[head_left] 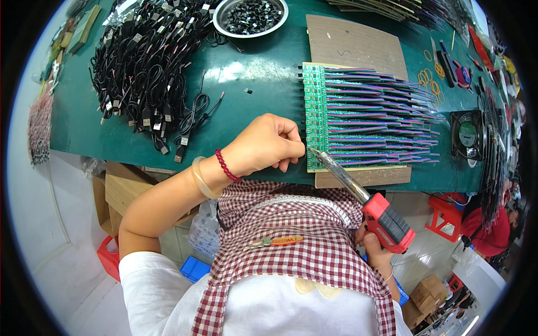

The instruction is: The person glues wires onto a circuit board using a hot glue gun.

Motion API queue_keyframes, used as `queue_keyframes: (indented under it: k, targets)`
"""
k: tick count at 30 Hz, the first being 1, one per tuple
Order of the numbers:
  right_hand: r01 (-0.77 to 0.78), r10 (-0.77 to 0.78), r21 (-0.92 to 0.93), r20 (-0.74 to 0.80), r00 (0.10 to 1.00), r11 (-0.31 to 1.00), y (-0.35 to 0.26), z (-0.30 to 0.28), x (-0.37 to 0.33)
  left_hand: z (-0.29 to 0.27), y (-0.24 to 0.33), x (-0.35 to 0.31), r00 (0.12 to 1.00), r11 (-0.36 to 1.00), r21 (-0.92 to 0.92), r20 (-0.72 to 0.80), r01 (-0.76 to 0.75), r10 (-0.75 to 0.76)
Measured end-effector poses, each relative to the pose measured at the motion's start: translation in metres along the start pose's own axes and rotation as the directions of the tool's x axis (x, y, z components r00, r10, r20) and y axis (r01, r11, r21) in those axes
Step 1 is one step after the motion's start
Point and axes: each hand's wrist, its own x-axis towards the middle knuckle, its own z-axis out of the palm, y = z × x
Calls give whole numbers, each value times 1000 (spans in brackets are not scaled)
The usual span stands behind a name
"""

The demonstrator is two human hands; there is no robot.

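Observation:
My left hand (264,143) is pinched at the left edge of a row of green circuit boards (315,112), near its front end. Whatever sits between those fingertips is hidden. My right hand (377,251) grips a red and black soldering iron (388,223). Its metal tip meets or nearly meets the boards just beside my left fingertips. Bundles of ribbon wires (372,106) in black, blue and red run rightward from the boards. Small black parts stick out along the boards' left edge. Beneath lies a brown wooden sheet (353,42).
Black USB cables (148,67) are heaped at the left of the green table (246,92), with a metal bowl (250,33) of small black parts behind. One tiny black part (247,91) lies mid-table. Rubber bands (431,84) and a small fan (467,134) are at right.

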Motion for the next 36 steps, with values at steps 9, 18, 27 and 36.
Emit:
queue_keyframes:
  k: [9, 18, 27, 36]
  targets:
    - [-59, 64, 147, -31, 997, 987, -9, 2, -1, 2, 2, -2, 1000, 999, 40, -24, 21, -20]
    - [27, -38, 208, 45, 998, 978, 7, 1, -3, -41, 22, 1, 814, 560, 807, -191, -187, 548]
    - [28, -25, 313, -14, 1000, 949, -13, 9, 5, -58, 15, 8, 698, 256, 966, -203, 29, 687]
    - [26, -26, 458, -7, 1000, 889, -67, 41, 42, 44, 15, -45, 898, 898, -12, -33, -439, 439]
